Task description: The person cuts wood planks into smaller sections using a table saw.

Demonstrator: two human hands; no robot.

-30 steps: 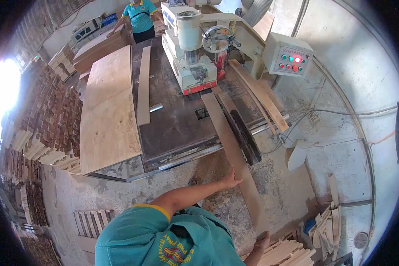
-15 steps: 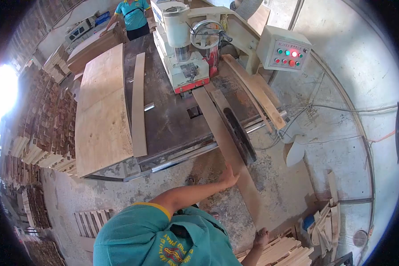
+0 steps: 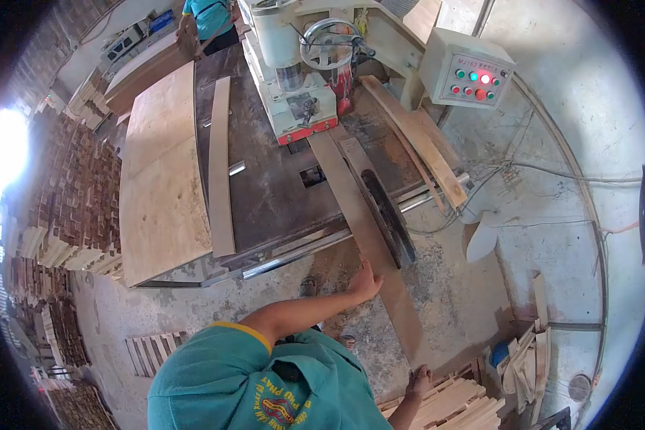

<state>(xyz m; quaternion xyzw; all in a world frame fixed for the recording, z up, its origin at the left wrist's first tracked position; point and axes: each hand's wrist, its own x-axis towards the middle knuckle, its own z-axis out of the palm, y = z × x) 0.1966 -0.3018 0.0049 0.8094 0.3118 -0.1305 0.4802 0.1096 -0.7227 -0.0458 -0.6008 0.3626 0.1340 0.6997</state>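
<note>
A long flat wooden board (image 3: 360, 215) slants from under the red-edged machine head (image 3: 304, 118) down past the table's front edge. At the board's left edge is my left hand (image 3: 366, 282), one finger extended upward and the others against the edge. My right hand (image 3: 421, 380) is closed at the board's near end, its fingertips partly hidden. Along the board's right side runs a dark slotted guide (image 3: 387, 218). Another narrow strip (image 3: 221, 165) lies on the dark machine table (image 3: 272, 193), left of the board.
A control box (image 3: 473, 72) with lit buttons stands at the right. Curved wood pieces (image 3: 416, 140) rest on the table's right side. A wide panel (image 3: 161, 179) and stacked wood (image 3: 72, 186) are at left; more strips (image 3: 451, 408) lie below. A co-worker (image 3: 211, 21) stands behind.
The view has shifted slightly. My left hand sits a little further left against the board, a finger more raised. The co-worker's upper body has leaned and the arm has moved in.
</note>
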